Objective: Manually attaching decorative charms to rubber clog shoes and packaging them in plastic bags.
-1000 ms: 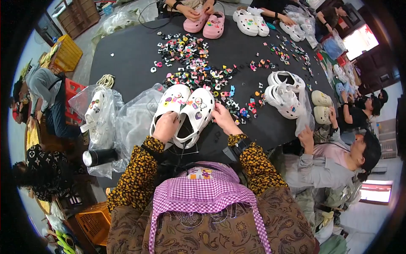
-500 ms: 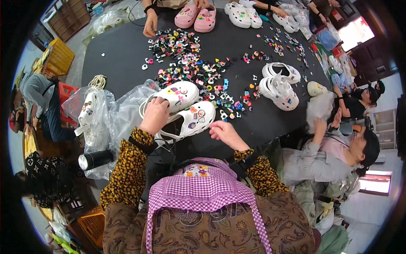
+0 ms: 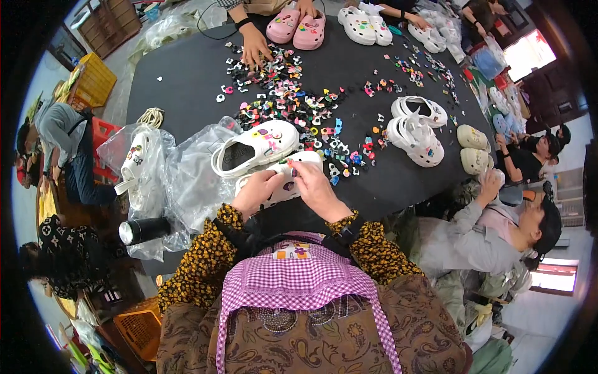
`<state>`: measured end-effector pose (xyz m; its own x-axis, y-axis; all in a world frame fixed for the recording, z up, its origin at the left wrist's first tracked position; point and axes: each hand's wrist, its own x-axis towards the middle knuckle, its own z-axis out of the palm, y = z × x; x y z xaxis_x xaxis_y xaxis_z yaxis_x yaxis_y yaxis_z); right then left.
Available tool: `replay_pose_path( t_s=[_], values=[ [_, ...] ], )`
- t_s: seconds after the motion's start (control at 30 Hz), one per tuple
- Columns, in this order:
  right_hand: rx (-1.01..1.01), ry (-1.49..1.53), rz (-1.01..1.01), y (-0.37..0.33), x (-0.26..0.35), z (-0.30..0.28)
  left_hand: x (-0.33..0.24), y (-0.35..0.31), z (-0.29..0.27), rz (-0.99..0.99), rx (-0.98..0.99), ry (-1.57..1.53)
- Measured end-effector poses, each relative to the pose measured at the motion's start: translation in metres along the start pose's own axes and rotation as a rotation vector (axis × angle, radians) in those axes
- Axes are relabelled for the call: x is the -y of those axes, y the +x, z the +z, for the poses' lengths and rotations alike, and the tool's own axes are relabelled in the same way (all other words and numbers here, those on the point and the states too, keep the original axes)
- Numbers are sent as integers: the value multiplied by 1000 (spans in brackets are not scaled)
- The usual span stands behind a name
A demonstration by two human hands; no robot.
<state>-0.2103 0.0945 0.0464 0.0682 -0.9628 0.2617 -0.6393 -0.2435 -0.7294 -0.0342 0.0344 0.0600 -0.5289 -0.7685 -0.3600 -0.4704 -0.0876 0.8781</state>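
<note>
Near clog [image 3: 278, 196] clasped by L hand [image 3: 254, 192]; R hand's [image 3: 316, 191] pinch unclear; charm [image 3: 288, 186] @ its 9 o'clock poss. dislodged if knocked.

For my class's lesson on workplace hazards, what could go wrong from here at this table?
The white perforated clog under the left hand and right hand could slip and scatter some of the small multicoloured charms lying loose nearby. Tugging the crumpled clear plastic might knock the black cylindrical flask with the silver end beside it.
</note>
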Motion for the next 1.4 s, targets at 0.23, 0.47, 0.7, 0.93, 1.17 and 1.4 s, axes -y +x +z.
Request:
replay_pose_path(
  t_s=[0.23, 0.47, 0.7, 0.93, 1.17, 1.4],
  values=[
    [-34, 16, 70, -10, 1, 6, 6, 19, 30, -277, -17, -736],
    [-92, 69, 118, -4, -10, 13, 15, 32, 30, -312, -17, -980],
    [-128, 66, 162, 9, -9, 19, 19, 36, 29, -369, -39, -939],
    [-96, -95, -37, 10, -21, 26, 22, 37, 37, -272, -39, -997],
    [-46, -176, -153, -3, -12, 25, 31, 44, 36, -312, -33, -940],
    [23, 156, 151, 27, -21, 2, 27, 29, 37, -280, 33, -1094]
  ],
)
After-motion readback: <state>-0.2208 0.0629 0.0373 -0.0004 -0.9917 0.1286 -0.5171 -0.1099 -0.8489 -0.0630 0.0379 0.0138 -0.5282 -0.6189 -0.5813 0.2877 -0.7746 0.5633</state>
